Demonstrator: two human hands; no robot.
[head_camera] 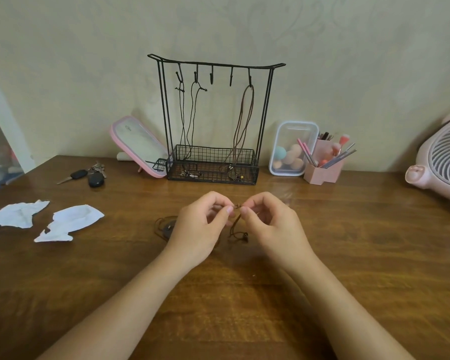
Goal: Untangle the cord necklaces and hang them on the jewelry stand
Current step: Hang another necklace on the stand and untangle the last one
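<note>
Where knotted, cord (236, 207) between both hands (200, 224) (269, 224)

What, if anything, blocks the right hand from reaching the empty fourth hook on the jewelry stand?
Probably nothing, so yes: bare table lies between the right hand and the jewelry stand, and the fourth hook hangs free. The hand is pinching a brown cord, though.

On the wooden tabletop (348, 242), a bunch of keys (89, 175) lies at the far left, with two torn paper scraps (70, 223) nearer. A tilted pink mirror (139, 145), a clear sponge box (292, 149), a pink brush holder (322, 170) and a pink fan (444, 162) line the wall.
</note>
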